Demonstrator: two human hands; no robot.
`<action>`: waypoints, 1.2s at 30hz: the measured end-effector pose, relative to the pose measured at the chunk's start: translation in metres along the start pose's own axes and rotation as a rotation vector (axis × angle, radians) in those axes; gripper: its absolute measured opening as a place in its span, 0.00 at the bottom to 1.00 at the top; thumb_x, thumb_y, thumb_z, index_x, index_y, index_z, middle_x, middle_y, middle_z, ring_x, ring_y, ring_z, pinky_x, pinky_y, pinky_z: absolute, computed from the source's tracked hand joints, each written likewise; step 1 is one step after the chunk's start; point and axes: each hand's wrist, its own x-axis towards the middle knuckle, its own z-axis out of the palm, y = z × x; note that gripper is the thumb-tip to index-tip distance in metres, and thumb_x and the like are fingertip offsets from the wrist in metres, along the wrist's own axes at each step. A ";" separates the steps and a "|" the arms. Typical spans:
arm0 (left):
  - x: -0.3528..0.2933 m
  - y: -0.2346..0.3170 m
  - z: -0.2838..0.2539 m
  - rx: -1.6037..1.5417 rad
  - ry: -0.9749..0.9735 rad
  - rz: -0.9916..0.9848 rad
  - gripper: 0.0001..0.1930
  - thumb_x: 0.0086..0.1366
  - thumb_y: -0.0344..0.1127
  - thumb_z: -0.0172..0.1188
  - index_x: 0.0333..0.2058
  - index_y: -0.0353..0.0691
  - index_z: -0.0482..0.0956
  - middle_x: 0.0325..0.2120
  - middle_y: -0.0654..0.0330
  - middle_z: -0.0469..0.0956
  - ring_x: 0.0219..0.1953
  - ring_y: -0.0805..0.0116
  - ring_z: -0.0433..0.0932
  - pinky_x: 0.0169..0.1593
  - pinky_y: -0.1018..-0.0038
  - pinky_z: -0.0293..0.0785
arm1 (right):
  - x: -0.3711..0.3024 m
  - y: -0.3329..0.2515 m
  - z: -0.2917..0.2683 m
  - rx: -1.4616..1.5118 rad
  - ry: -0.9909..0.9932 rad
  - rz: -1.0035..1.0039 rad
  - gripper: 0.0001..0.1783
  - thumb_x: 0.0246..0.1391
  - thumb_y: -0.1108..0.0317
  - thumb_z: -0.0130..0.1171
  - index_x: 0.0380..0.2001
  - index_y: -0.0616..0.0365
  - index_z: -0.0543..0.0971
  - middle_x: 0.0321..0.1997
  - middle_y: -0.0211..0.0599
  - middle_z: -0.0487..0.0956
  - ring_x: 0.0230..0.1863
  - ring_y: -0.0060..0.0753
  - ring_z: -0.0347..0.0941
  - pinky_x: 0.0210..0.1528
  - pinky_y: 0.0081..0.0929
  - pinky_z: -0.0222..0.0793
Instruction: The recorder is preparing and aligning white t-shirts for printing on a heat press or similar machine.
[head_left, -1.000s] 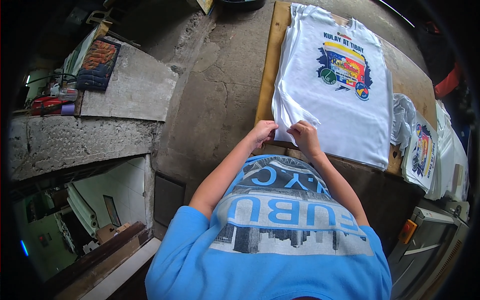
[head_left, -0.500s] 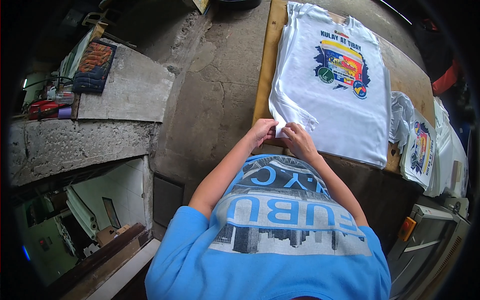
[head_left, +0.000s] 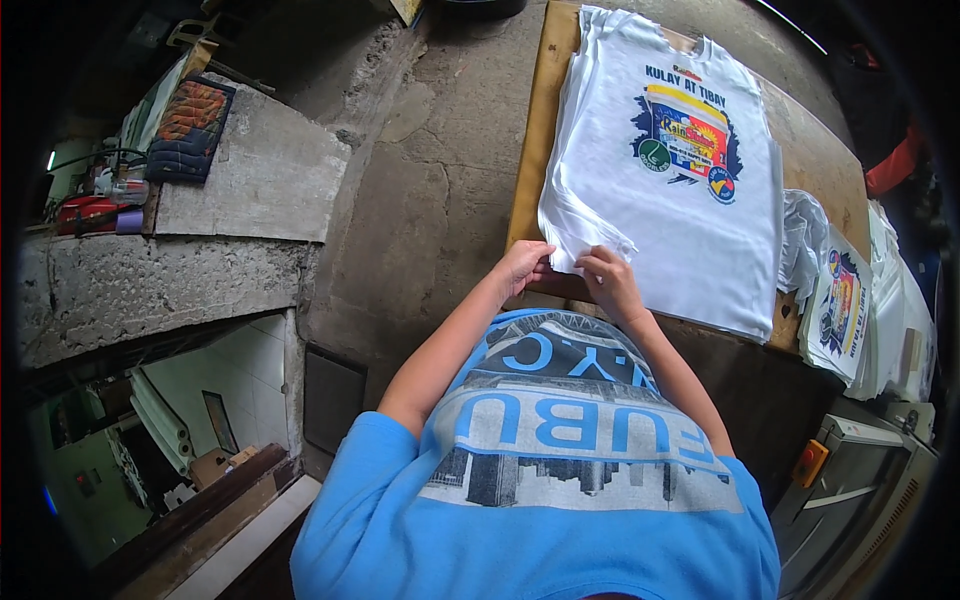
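A stack of white T-shirts (head_left: 680,245) lies flat on a wooden table, the top one printed with a colourful paint bucket. Its lower left corner is lifted and folded back, so several layered hems fan out. My left hand (head_left: 525,265) pinches the outer edge of this corner between thumb and fingers. Just to the right, my right hand (head_left: 613,284) has its fingers bent and closed at the fanned hems, with the fingertips on the cloth. How many layers each hand holds is hidden.
The wooden table (head_left: 530,175) shows along the stack's left side. More printed white shirts (head_left: 840,305) hang at its right edge, beside a crumpled white cloth (head_left: 800,235). A grey machine with an orange-framed red button (head_left: 811,460) stands at lower right. A concrete ledge (head_left: 265,165) is at left.
My right hand has shifted slightly right and up, away from my left hand. The folded corner between them is more spread. My left hand stays in nearly the same place.
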 end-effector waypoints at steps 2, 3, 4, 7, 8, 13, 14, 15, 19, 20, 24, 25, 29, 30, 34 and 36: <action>-0.001 0.001 -0.001 -0.012 0.003 -0.006 0.08 0.60 0.37 0.50 0.32 0.40 0.73 0.27 0.64 0.75 0.28 0.75 0.74 0.35 0.76 0.73 | 0.000 -0.010 -0.002 -0.125 -0.155 -0.148 0.08 0.41 0.74 0.53 0.30 0.57 0.74 0.29 0.36 0.72 0.29 0.39 0.71 0.31 0.31 0.69; -0.001 0.002 0.000 -0.011 0.002 -0.006 0.08 0.60 0.37 0.50 0.32 0.40 0.73 0.27 0.64 0.75 0.28 0.75 0.74 0.35 0.76 0.73 | 0.001 -0.015 -0.003 -0.189 -0.118 -0.187 0.06 0.43 0.72 0.53 0.29 0.55 0.75 0.29 0.37 0.72 0.30 0.40 0.71 0.31 0.32 0.68; -0.001 0.003 0.002 -0.010 0.001 -0.009 0.08 0.60 0.37 0.50 0.33 0.39 0.73 0.28 0.63 0.75 0.28 0.74 0.74 0.35 0.76 0.73 | -0.002 -0.013 -0.002 -0.190 -0.117 -0.186 0.06 0.43 0.72 0.53 0.29 0.55 0.75 0.29 0.37 0.72 0.30 0.40 0.71 0.31 0.32 0.68; -0.003 0.007 0.005 -0.013 -0.013 -0.007 0.09 0.60 0.37 0.50 0.34 0.39 0.73 0.29 0.61 0.75 0.29 0.73 0.74 0.36 0.75 0.73 | -0.006 -0.007 0.002 -0.185 -0.068 -0.103 0.06 0.43 0.71 0.54 0.28 0.57 0.75 0.29 0.37 0.73 0.30 0.41 0.72 0.31 0.32 0.69; -0.004 0.008 0.006 -0.017 -0.025 -0.002 0.10 0.60 0.37 0.50 0.35 0.38 0.73 0.30 0.61 0.75 0.30 0.73 0.74 0.37 0.74 0.73 | -0.005 -0.006 0.001 -0.133 -0.071 -0.046 0.05 0.43 0.71 0.54 0.27 0.58 0.76 0.28 0.38 0.73 0.29 0.41 0.72 0.31 0.31 0.69; -0.001 0.003 0.002 -0.021 -0.018 0.002 0.11 0.60 0.38 0.50 0.36 0.38 0.72 0.30 0.61 0.75 0.30 0.73 0.75 0.38 0.74 0.73 | 0.000 -0.007 -0.002 0.055 -0.071 0.137 0.04 0.43 0.72 0.55 0.24 0.60 0.77 0.25 0.39 0.75 0.26 0.41 0.72 0.30 0.27 0.69; 0.000 0.002 0.001 -0.033 -0.014 0.002 0.11 0.61 0.39 0.49 0.36 0.38 0.72 0.30 0.61 0.76 0.31 0.72 0.75 0.38 0.74 0.73 | 0.002 -0.009 -0.003 0.088 -0.069 0.199 0.04 0.43 0.72 0.56 0.24 0.60 0.78 0.24 0.39 0.75 0.26 0.40 0.73 0.30 0.27 0.69; 0.000 0.003 0.002 -0.032 -0.016 0.002 0.11 0.61 0.39 0.49 0.36 0.38 0.72 0.30 0.61 0.76 0.31 0.72 0.75 0.38 0.74 0.73 | 0.002 -0.009 -0.005 0.121 -0.067 0.263 0.04 0.42 0.72 0.56 0.24 0.60 0.78 0.24 0.39 0.75 0.25 0.39 0.73 0.30 0.26 0.69; 0.000 0.003 0.002 -0.032 -0.022 0.006 0.12 0.61 0.39 0.48 0.38 0.37 0.72 0.31 0.61 0.76 0.32 0.72 0.75 0.38 0.74 0.73 | 0.001 -0.002 -0.002 0.165 0.027 0.291 0.04 0.41 0.72 0.58 0.22 0.62 0.77 0.22 0.39 0.75 0.23 0.37 0.73 0.31 0.28 0.70; 0.001 0.002 0.002 -0.020 -0.020 0.006 0.12 0.61 0.39 0.48 0.38 0.37 0.71 0.32 0.61 0.76 0.32 0.72 0.75 0.39 0.73 0.74 | 0.000 0.005 -0.004 0.144 0.120 0.350 0.06 0.40 0.71 0.58 0.24 0.62 0.77 0.24 0.40 0.75 0.27 0.37 0.73 0.33 0.29 0.69; 0.000 0.002 0.001 -0.017 -0.012 0.011 0.13 0.61 0.39 0.48 0.38 0.36 0.71 0.32 0.60 0.76 0.31 0.72 0.75 0.38 0.73 0.74 | 0.007 -0.005 -0.017 -0.297 0.397 0.170 0.13 0.37 0.71 0.60 0.32 0.59 0.76 0.35 0.41 0.74 0.39 0.40 0.70 0.41 0.33 0.66; 0.000 0.002 0.001 -0.030 -0.012 0.010 0.12 0.61 0.38 0.48 0.38 0.36 0.71 0.32 0.60 0.76 0.31 0.72 0.76 0.37 0.74 0.74 | 0.004 -0.001 -0.015 -0.240 0.278 0.155 0.18 0.36 0.71 0.61 0.36 0.57 0.74 0.41 0.42 0.71 0.44 0.42 0.66 0.44 0.34 0.64; -0.001 0.002 0.002 -0.028 -0.015 0.012 0.12 0.62 0.38 0.47 0.38 0.36 0.71 0.31 0.59 0.75 0.31 0.71 0.76 0.37 0.74 0.74 | 0.004 -0.014 -0.005 -0.162 -0.167 -0.124 0.17 0.38 0.68 0.59 0.36 0.58 0.74 0.39 0.41 0.72 0.41 0.40 0.68 0.41 0.31 0.66; -0.001 0.003 0.003 -0.026 -0.015 0.014 0.12 0.62 0.38 0.47 0.38 0.36 0.71 0.31 0.59 0.75 0.31 0.71 0.76 0.37 0.74 0.74 | 0.003 -0.010 -0.001 -0.162 -0.165 -0.126 0.17 0.38 0.68 0.59 0.36 0.58 0.74 0.39 0.41 0.72 0.41 0.40 0.68 0.41 0.31 0.66; -0.006 0.003 0.009 0.013 -0.002 0.017 0.13 0.62 0.40 0.47 0.37 0.36 0.71 0.31 0.58 0.75 0.33 0.70 0.76 0.37 0.74 0.74 | 0.006 0.001 0.011 -0.157 -0.190 -0.058 0.12 0.39 0.68 0.58 0.31 0.60 0.76 0.32 0.40 0.74 0.34 0.40 0.70 0.35 0.30 0.67; -0.008 0.003 0.010 -0.003 -0.012 0.030 0.13 0.63 0.40 0.47 0.37 0.36 0.71 0.31 0.58 0.75 0.33 0.70 0.76 0.38 0.75 0.74 | 0.008 0.001 0.012 -0.103 -0.134 -0.023 0.09 0.39 0.69 0.57 0.27 0.60 0.77 0.29 0.40 0.74 0.30 0.41 0.71 0.33 0.30 0.68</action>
